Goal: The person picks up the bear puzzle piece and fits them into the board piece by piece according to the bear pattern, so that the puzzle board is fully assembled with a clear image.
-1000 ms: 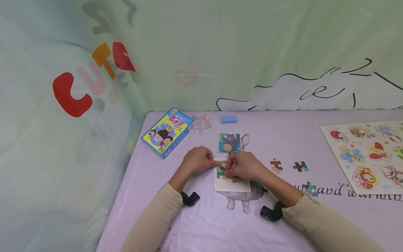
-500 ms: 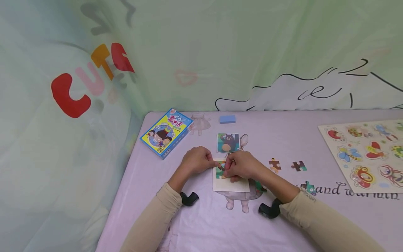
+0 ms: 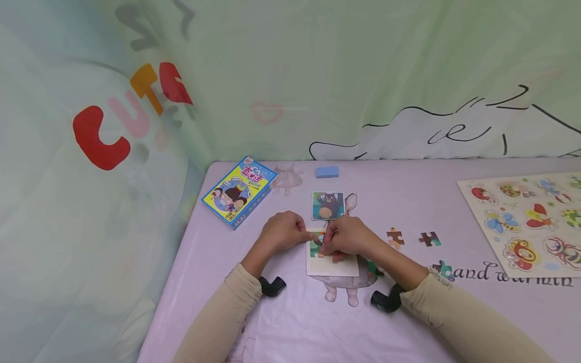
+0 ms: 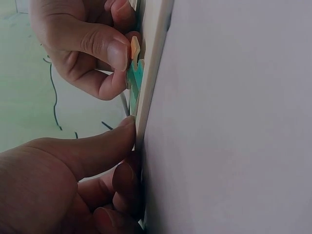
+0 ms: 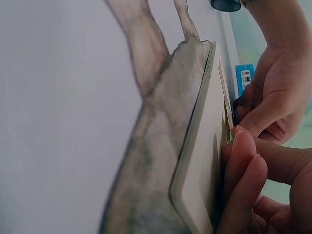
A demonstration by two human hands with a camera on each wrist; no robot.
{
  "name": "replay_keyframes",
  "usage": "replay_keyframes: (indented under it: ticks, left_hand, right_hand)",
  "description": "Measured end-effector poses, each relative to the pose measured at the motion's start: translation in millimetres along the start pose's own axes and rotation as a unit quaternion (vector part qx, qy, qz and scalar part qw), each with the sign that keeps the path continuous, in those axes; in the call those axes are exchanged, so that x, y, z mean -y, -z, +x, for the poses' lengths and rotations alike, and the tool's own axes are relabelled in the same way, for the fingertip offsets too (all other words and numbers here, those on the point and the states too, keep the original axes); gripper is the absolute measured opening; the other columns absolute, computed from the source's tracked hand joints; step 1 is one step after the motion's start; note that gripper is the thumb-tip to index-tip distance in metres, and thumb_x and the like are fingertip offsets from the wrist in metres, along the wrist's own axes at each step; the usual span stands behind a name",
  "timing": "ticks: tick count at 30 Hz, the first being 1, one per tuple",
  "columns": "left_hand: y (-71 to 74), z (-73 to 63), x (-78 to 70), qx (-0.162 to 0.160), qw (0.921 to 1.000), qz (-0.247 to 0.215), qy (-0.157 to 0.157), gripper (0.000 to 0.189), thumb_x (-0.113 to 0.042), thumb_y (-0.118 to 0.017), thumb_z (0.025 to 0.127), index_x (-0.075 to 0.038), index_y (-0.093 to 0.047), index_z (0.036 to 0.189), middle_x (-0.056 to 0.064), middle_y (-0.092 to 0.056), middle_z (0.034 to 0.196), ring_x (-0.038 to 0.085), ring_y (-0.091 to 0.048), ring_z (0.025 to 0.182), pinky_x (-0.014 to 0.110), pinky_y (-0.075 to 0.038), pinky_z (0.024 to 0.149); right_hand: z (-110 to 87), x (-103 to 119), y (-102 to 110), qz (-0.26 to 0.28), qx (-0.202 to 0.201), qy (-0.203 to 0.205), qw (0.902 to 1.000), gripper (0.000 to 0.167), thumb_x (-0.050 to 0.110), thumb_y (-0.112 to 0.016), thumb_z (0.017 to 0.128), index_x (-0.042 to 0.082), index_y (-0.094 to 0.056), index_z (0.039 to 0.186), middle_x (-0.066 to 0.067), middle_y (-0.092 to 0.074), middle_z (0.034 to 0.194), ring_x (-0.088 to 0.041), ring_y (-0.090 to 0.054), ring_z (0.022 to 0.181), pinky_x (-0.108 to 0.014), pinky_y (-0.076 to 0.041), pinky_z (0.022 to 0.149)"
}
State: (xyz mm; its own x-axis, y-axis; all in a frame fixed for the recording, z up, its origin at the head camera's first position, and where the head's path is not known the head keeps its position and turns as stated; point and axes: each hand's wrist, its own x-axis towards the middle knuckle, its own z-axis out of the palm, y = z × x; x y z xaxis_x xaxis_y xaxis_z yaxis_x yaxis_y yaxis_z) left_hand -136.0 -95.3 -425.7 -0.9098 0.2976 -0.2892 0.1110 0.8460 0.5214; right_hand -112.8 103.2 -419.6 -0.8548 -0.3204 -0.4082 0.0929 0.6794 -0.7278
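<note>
A pale wooden puzzle tray (image 3: pixel 333 268) lies in front of me, with green picture pieces in its upper left part. My left hand (image 3: pixel 285 231) holds the tray's left edge, thumb on the rim and fingers curled along the side. Over the tray, my right hand (image 3: pixel 348 237) pinches a green and orange puzzle piece (image 4: pixel 135 48) between thumb and forefinger. In the left wrist view that piece stands tilted against the pieces in the tray; its far side is hidden by the fingers. Just beyond the tray is a square bear picture card (image 3: pixel 328 205).
Loose puzzle pieces lie to the right: a brown one (image 3: pixel 395 238), a brown and green one (image 3: pixel 429 239) and a teal one (image 3: pixel 446 270). A blue and yellow card box (image 3: pixel 239 192), a blue block (image 3: pixel 327 172) and an insect puzzle board (image 3: pixel 526 227) stand around.
The head view has shifted very slightly. Both hands keep almost the same place and grip, the right one still at the piece over the tray.
</note>
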Motion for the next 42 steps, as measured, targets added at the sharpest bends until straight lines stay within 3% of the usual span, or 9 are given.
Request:
replay_keyframes:
  ticks: [11,20,31,42]
  left_hand:
    - [-0.8,1.6,3.5,0.006,0.9999,-0.005,-0.009,0.037,-0.045,-0.081,0.086,-0.016,-0.065,0.069,-0.004,-0.052,0.060,0.013,-0.052,0.061,0.027,-0.034,0.054]
    - [3.1,1.7,7.8,0.045,0.9984,-0.023,-0.027,0.039,-0.048,-0.085,0.080,-0.015,-0.065,0.073,-0.002,-0.056,0.065,0.014,-0.055,0.069,0.028,-0.037,0.058]
    - [3.0,1.5,6.9,0.046,0.9985,-0.019,-0.021,0.037,-0.046,-0.085,0.080,-0.016,-0.065,0.075,-0.001,-0.057,0.067,0.015,-0.056,0.070,0.029,-0.038,0.059]
    - [4.5,-0.6,5.7,0.045,0.9985,-0.012,-0.029,0.037,-0.045,-0.086,0.079,-0.015,-0.065,0.076,-0.002,-0.057,0.068,0.014,-0.055,0.070,0.028,-0.038,0.059]
  right_hand:
    - [2.5,-3.3,-1.8,-0.018,-0.012,0.009,0.9997,0.023,0.020,-0.085,0.082,0.010,-0.066,0.075,-0.001,-0.063,0.058,-0.011,-0.064,0.048,-0.023,-0.046,0.051]
    - [2.3,-4.1,-1.9,-0.012,-0.005,0.004,0.9999,0.024,0.021,-0.086,0.081,0.010,-0.065,0.076,-0.002,-0.062,0.058,-0.012,-0.065,0.049,-0.024,-0.046,0.052]
    - [0.2,-4.9,-0.3,0.017,0.006,0.010,0.9998,0.021,0.020,-0.080,0.088,0.009,-0.065,0.078,-0.002,-0.065,0.062,-0.012,-0.067,0.051,-0.024,-0.049,0.053]
    - [1.0,-6.4,0.4,0.017,0.018,0.009,0.9997,0.022,0.022,-0.082,0.086,0.009,-0.065,0.080,-0.002,-0.065,0.061,-0.012,-0.067,0.051,-0.024,-0.050,0.054]
